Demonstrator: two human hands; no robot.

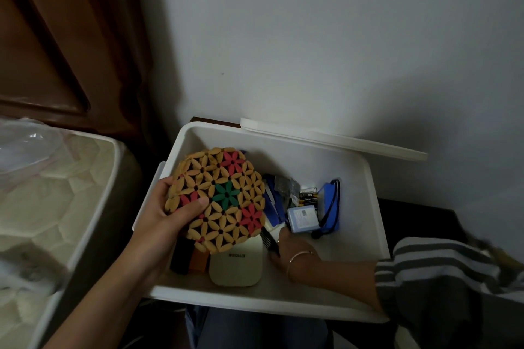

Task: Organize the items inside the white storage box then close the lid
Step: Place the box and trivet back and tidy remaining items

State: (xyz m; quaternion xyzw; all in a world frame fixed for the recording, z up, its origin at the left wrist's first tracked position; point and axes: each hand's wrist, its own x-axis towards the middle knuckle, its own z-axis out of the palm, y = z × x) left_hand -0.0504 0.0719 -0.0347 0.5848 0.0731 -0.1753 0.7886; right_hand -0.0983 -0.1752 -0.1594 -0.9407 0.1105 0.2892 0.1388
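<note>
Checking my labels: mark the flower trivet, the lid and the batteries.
flower trivet [226,198], head view, green centre flower
lid [334,137], head view, long front edge
batteries [307,198], head view, middle of bundle

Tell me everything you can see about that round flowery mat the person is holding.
The mat is a round openwork disc, seemingly of small wooden or bamboo petal pieces joined into flowers: mostly tan, one green flower in the middle, three red ones around it. It is held over the left side of the open white box, face tilted up toward the camera. The left hand grips its left edge, thumb pressed on the face.
</note>
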